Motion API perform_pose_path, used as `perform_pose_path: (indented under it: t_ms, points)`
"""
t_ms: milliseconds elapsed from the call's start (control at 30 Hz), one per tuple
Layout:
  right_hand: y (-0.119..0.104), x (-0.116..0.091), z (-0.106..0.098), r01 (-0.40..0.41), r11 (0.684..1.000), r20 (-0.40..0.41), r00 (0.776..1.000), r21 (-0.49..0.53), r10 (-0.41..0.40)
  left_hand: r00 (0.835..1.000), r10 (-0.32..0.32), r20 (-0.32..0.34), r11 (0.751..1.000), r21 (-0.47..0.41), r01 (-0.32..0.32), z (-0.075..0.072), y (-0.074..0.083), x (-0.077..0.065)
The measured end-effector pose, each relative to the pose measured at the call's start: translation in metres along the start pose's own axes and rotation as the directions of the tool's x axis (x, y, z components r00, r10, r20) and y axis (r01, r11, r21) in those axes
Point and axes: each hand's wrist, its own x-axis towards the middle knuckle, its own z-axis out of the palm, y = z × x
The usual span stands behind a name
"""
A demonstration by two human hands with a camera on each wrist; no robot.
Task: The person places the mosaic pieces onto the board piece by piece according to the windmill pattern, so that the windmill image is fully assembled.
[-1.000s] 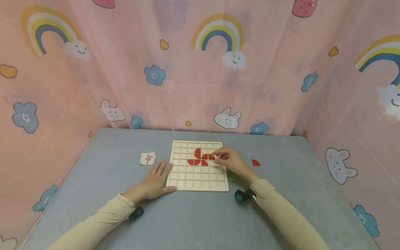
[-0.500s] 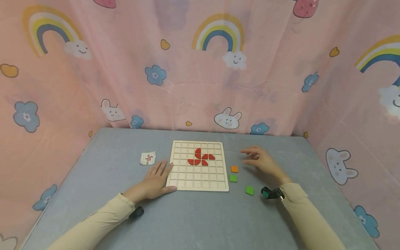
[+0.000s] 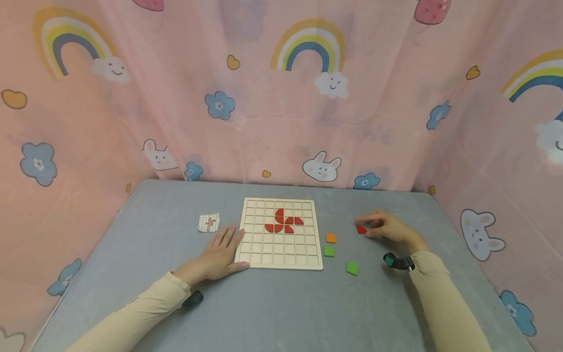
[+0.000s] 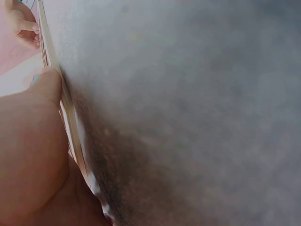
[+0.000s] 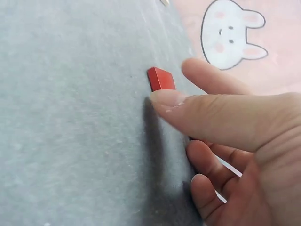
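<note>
In the head view a pale wooden grid board (image 3: 259,249) lies on the table, with several red curved pieces (image 3: 274,228) set in its cells like a pinwheel. My left hand (image 3: 215,256) rests flat at the board's left edge, fingers and thumb spread over its rim. Right of the board, my right hand (image 3: 391,229) is at a loose red quarter-round piece (image 3: 361,230) on the table. The right wrist view has the thumb tip overlapping the red piece (image 5: 161,79), and the index finger beyond it with a small gap.
An orange square tile (image 3: 331,238) and two green tiles (image 3: 329,251) lie right of the board. Left of it is a small paper card (image 3: 208,222) with a printed grid pattern. A pink patterned curtain (image 3: 272,137) hangs behind the table.
My right hand has moved from the board's red pieces rightward to the loose red piece, uncovering the orange and green tiles. My left hand has stayed at the board's edge.
</note>
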Motion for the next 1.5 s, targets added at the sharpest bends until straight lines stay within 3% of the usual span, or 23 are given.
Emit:
perform_pose_path:
  t_ms: [367, 533, 967, 1267, 1500]
  points:
    - [0.003, 0.005, -0.009, -0.075, 0.996, 0.094, 0.993, 0.049, 0.070, 1.000, 0.002, 0.023, 0.999, -0.040, -0.001, -0.008, 0.008, -0.004]
    - [0.003, 0.008, -0.010, -0.087, 0.995, 0.103, 0.991, 0.043, 0.082, 1.000, 0.002, 0.005, 1.000, -0.018, -0.002, -0.003, 0.005, -0.002]
    - [0.001, 0.010, -0.006, -0.034, 0.999, 0.072, 0.997, -0.025, 0.035, 0.998, -0.035, 0.050, 0.999, 0.000, 0.035, -0.017, 0.020, -0.007]
    - [0.000, 0.008, 0.000, -0.068, 0.997, 0.013, 0.998, -0.047, 0.069, 0.999, -0.021, 0.034, 1.000, -0.012, 0.021, -0.014, 0.017, -0.007]
    - [0.001, 0.008, 0.005, -0.023, 0.999, -0.061, 0.998, -0.034, 0.021, 1.000, -0.003, 0.017, 1.000, -0.026, 0.004, -0.008, 0.010, -0.004]
